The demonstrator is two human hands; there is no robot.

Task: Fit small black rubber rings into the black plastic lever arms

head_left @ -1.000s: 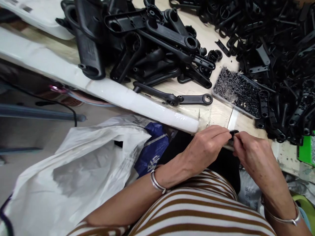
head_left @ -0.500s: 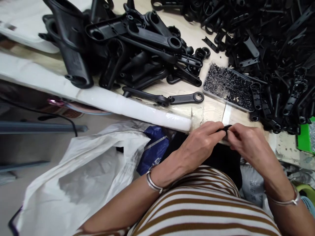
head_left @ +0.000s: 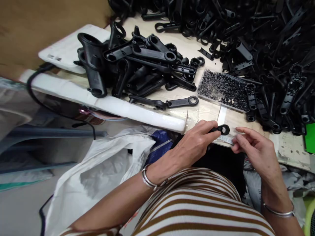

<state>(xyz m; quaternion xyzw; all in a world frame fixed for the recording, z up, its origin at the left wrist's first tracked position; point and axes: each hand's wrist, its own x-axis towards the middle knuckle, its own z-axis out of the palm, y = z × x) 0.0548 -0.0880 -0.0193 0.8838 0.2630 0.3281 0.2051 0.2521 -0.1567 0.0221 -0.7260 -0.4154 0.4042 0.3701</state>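
My left hand (head_left: 194, 141) pinches a black plastic part with a ring-shaped end (head_left: 224, 129) at the table's front edge. The ring points right, and the fingers cover the rest of the part. Just right of the ring, my right hand (head_left: 256, 149) is apart from it, the index finger stretched out and the other fingers loosely bent, with nothing visible in them. Behind the hands lies a clear shallow box (head_left: 242, 110) filled with small dark and silvery pieces, likely screws. A long black plastic arm with a ring end (head_left: 182, 102) lies left of the box.
A pile of black plastic parts (head_left: 147, 54) stands at left, and a larger heap (head_left: 268, 75) fills the right and back. White foam (head_left: 137, 108) pads the front edge. A white bag (head_left: 98, 173) hangs below, and a green box (head_left: 309, 139) is at far right.
My right hand has let go of the black part and moved right, its fingers opening. The ring end now shows in my left hand. The camera view has shifted left.
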